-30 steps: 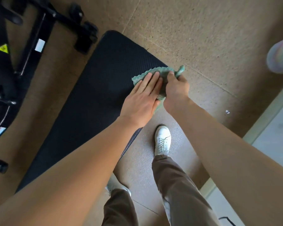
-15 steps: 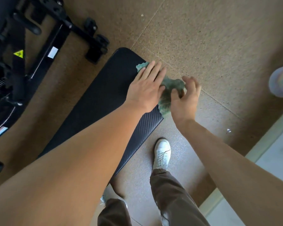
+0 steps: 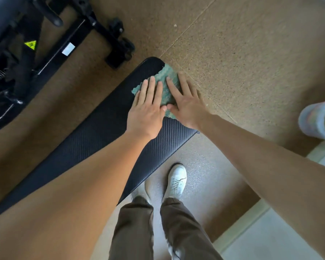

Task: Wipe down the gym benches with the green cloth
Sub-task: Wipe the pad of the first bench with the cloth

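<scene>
Both hands are lying flat and open on the cloth [image 3: 164, 85], which is spread at the far end of the bench [image 3: 101, 132], close to its right edge and just short of the rounded far corner. The left hand [image 3: 146, 111] is covering the cloth's left and near part, the right hand [image 3: 186, 104] its right side, thumbs nearly touching; neither is gripping anything, since the fingers are splayed and pressing down rather than curling around the fabric. Spreading the palms this way is probably keeping the cloth from bunching and giving a broad patch of contact with the ribbed pad (a wadded cloth would clean a narrower strip). The person is standing at the bench's right edge, one shoe [image 3: 176, 182] pointing toward it, which is letting both arms reach across. Judging by the cloth sitting at the end, the rest of the pad toward the near end is waiting to be wiped.
</scene>
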